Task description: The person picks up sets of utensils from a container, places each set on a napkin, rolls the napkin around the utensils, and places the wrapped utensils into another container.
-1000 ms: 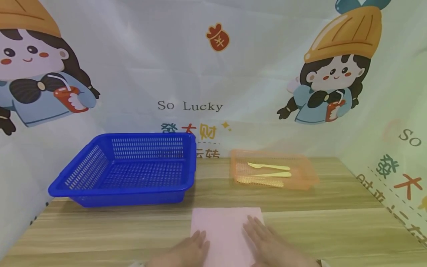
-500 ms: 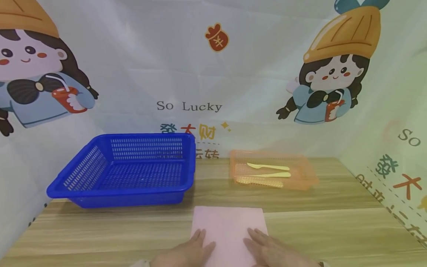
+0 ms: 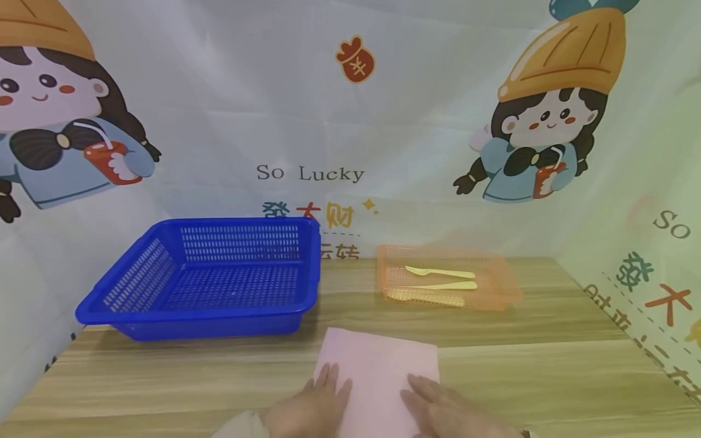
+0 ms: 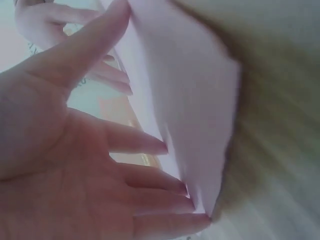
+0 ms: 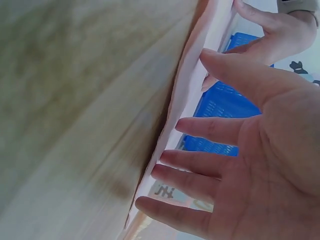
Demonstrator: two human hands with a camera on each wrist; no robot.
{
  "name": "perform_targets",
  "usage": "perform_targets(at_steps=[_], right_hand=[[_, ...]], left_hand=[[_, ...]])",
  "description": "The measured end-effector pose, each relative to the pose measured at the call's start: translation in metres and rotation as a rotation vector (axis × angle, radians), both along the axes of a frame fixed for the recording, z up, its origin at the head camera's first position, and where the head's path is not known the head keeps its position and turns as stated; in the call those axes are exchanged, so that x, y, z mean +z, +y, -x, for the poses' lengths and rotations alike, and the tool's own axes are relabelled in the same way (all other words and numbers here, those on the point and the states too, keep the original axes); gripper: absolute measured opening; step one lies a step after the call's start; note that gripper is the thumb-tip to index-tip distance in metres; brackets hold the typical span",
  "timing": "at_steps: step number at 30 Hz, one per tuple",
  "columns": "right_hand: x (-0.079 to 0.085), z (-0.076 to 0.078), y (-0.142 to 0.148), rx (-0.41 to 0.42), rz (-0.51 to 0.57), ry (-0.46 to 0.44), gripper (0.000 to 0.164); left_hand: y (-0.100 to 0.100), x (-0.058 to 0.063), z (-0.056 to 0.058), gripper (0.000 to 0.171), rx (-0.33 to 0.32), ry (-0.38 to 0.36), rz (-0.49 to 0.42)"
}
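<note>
A pink paper-like sheet [image 3: 378, 377] lies on the table at the front middle, turned slightly askew. My left hand [image 3: 309, 404] rests on its left side with the fingers stretched out. On the right side, my right hand [image 3: 451, 410] lies with extended fingers touching the surface. The left wrist view shows the left hand [image 4: 90, 145] spread, its fingertips against the sheet [image 4: 195, 100], whose near edge rises off the table. Seen from the right wrist, the right hand [image 5: 240, 140] also has straight fingertips on the sheet [image 5: 187, 95]. The sheet's front end is cut off in the head view.
A blue perforated basket [image 3: 197, 316] stands at the back left. At the back right sits an orange basket [image 3: 498, 292] holding yellow plastic knives [image 3: 443, 273]. A printed cloth [image 3: 416, 121] hangs behind the wooden table [image 3: 547, 377].
The sheet has turned clockwise and shifted slightly right, its far left corner now farther away. My left hand has moved a little right and forward with it; the right hand has moved slightly nearer.
</note>
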State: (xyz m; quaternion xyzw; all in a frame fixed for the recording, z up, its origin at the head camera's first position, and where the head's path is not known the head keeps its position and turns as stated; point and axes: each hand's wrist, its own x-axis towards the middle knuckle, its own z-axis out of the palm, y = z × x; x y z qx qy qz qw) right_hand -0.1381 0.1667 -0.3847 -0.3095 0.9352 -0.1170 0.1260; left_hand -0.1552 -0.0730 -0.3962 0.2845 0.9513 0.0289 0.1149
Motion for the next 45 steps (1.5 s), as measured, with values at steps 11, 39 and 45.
perform_targets(at_steps=[11,39,45], right_hand=[[-0.001,0.006,-0.001,0.064,-0.031,0.105,0.051],[0.008,0.016,-0.002,0.125,0.026,0.192,0.029],[0.008,0.018,0.004,0.098,-0.035,0.171,0.055]], left_hand=[[-0.006,0.015,0.01,0.091,-0.002,-0.12,-0.07],[-0.012,0.027,0.029,0.088,-0.066,-0.152,-0.045],[-0.004,0.019,0.01,0.085,-0.027,-0.09,-0.082]])
